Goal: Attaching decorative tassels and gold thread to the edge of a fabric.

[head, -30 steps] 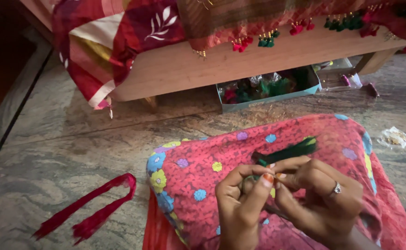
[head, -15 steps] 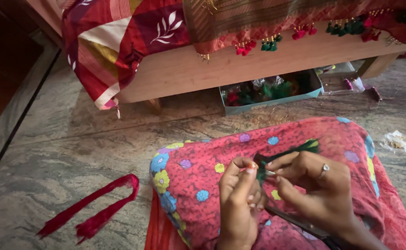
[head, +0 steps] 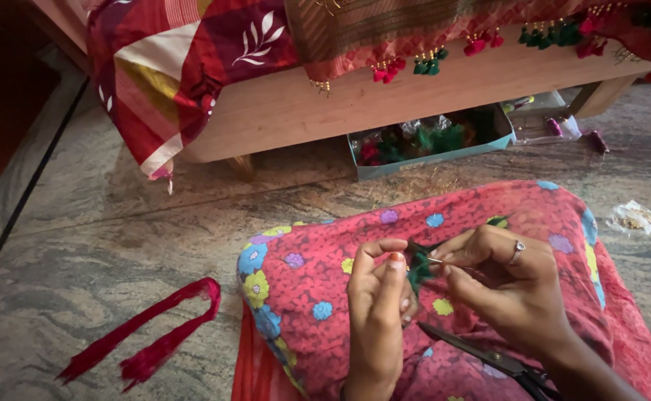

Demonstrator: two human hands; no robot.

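Green tassel (head: 418, 269) between both hands' fingers (head: 394, 261)

Home bedroom: wooden bed (head: 325, 111), bedsheet (head: 192, 67), stone floor (head: 102, 245).

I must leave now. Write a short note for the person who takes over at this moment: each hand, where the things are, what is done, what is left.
Left hand: pinches a small bunch of green thread over the lap.
Right hand: grip shut on a thin needle at the bunch.
Scissors lie on the flowered cloth, below the right hand.
Red thread bundle lies on the floor to the left; a box of thread sits under the bench.
Done: finished tassels hang along the fabric edge above.
Left: the green bunch looks unfinished, in hand.
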